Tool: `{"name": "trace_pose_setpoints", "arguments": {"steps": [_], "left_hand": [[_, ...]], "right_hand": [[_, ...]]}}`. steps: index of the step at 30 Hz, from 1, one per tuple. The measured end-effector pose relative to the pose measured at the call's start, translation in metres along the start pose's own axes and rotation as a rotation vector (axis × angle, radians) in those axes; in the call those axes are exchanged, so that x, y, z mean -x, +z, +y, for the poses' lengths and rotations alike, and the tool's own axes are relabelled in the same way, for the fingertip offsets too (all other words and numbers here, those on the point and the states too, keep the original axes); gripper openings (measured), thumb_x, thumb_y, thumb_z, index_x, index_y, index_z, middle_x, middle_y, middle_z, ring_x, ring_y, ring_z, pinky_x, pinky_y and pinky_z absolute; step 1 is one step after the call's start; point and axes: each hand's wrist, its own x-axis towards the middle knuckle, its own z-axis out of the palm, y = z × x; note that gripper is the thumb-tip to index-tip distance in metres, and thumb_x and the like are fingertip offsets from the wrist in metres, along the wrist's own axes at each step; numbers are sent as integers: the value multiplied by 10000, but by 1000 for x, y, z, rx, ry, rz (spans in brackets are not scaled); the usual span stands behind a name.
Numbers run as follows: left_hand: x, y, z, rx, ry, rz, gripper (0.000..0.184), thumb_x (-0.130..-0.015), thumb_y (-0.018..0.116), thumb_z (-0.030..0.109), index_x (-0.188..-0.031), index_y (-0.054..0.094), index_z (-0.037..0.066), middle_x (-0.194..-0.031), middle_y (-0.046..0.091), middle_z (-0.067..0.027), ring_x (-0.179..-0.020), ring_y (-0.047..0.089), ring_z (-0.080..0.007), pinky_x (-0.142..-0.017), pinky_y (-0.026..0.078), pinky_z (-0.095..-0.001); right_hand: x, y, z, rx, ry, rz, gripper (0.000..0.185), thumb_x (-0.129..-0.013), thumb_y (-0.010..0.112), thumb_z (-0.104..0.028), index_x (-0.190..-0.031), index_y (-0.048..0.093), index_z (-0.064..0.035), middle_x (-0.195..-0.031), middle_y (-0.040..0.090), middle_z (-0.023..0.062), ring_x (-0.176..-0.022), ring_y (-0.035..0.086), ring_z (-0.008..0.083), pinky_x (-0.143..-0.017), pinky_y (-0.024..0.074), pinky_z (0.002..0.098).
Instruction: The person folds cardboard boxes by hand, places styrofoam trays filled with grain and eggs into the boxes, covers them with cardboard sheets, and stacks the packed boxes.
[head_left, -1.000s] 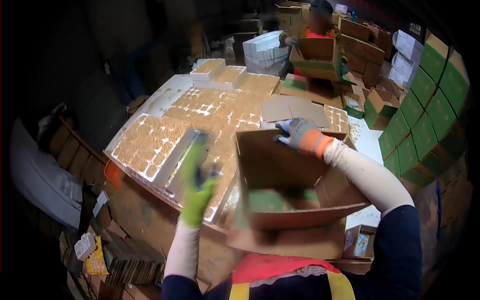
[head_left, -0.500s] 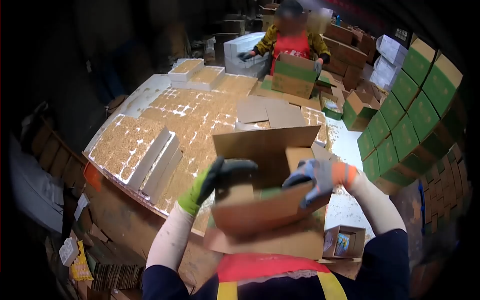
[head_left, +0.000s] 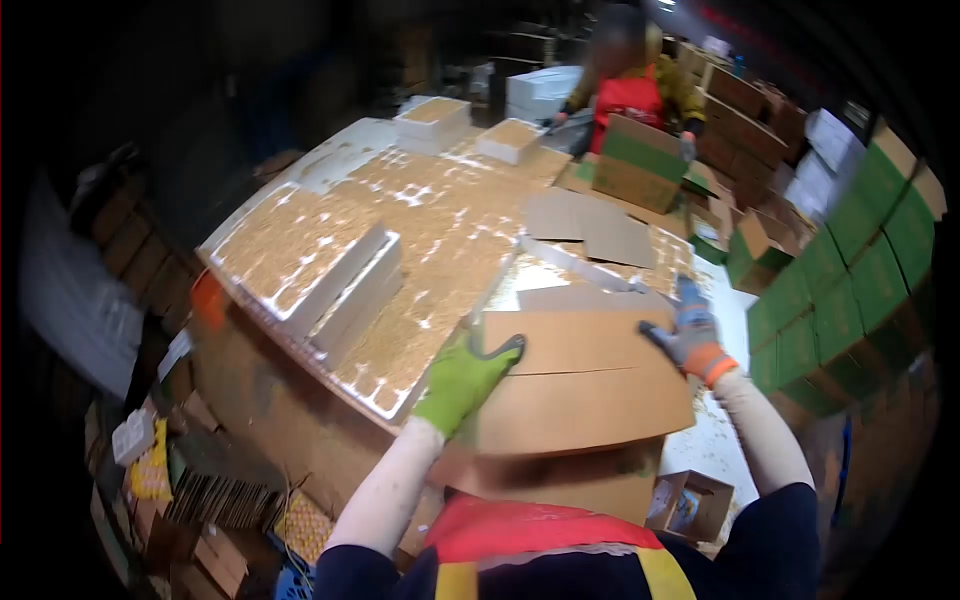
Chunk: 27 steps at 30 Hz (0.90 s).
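Observation:
A cardboard box (head_left: 585, 400) lies before me with two long flaps meeting at a seam across its upper face. At its left edge is my left hand (head_left: 468, 378) in a green glove, thumb over the cardboard, the other fingers along the side. Gripping the right edge, my right hand (head_left: 692, 335) wears a grey-blue glove with an orange cuff. Flat cardboard sheets (head_left: 590, 228) lie just beyond the box. White trays filled with a tan grainy material (head_left: 430, 230) cover the surface to the left, and two trays (head_left: 350, 290) stand on edge there.
Across the table (head_left: 345, 150) a person in a red apron (head_left: 630, 98) stands behind a green-and-brown box (head_left: 640, 165). Green boxes (head_left: 850, 290) are stacked at the right. A small open box (head_left: 692, 505) is near my right arm. Folded cardboard (head_left: 222, 500) lies lower left.
The box before me, open earlier, now shows closed flaps. My hands have moved from its opening to its two sides. The other person's hand has reached a small white tray, which now sits apart.

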Motion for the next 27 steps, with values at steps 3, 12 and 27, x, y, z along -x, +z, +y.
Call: {"name": "trace_pose_setpoints", "arguments": {"steps": [3,12,27], "left_hand": [[14,-12,6,-43,-71,-152,757,-738,747,585,-1270,610,64,-1085,680,-241,-950,680,-394,-824,530,-466],[63,-47,-27,723,407,-149,1133,-727,742,637,-1548,225,53,-1515,415,-199,-1281,516,-331,-999,465,-425],[8,-68,-65,-22,-143,-538,744,-948,467,581,-1245,486,-101,-1277,548,-322,-1131,595,-440,-950,488,-468]], "right_hand": [[10,-29,50,-352,351,-790,931,-852,318,-842,-1123,662,-20,-823,706,205,-590,677,307,-535,529,411],[146,85,44,-1396,175,-450,834,-901,593,-533,-1529,288,-76,-1485,441,173,-1245,556,372,-1011,486,489],[-287,57,-310,-693,-646,-503,805,-959,510,-586,-1524,319,-46,-1550,377,186,-1425,375,323,-1163,304,394]]}}
